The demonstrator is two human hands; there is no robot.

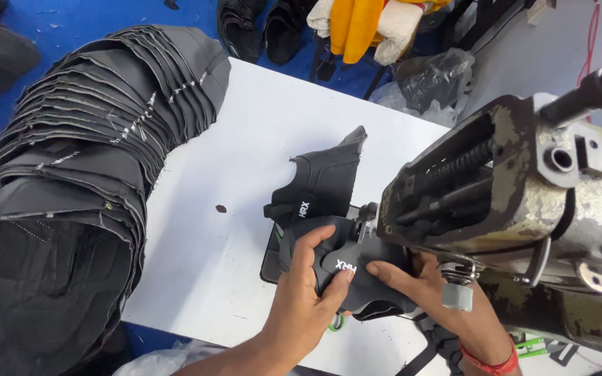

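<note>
A dark grey shoe upper piece (pixel 329 174) with a small white printed mark lies under the head of an old, worn sewing machine (pixel 524 188). My left hand (pixel 308 285) grips the near part of the piece from the left, thumb on top. From the right, my right hand (pixel 440 292) presses its fingers on the same piece below the machine head; a red thread band circles that wrist. The needle area is partly hidden by the machine head.
A long fanned stack of dark grey cut pieces (pixel 85 153) curves along the left of the white table (pixel 245 139). Black shoe parts (pixel 259 28), yellow and cream cloth (pixel 367 24) and a crumpled plastic bag (pixel 433 80) lie beyond the table's far edge on a blue floor.
</note>
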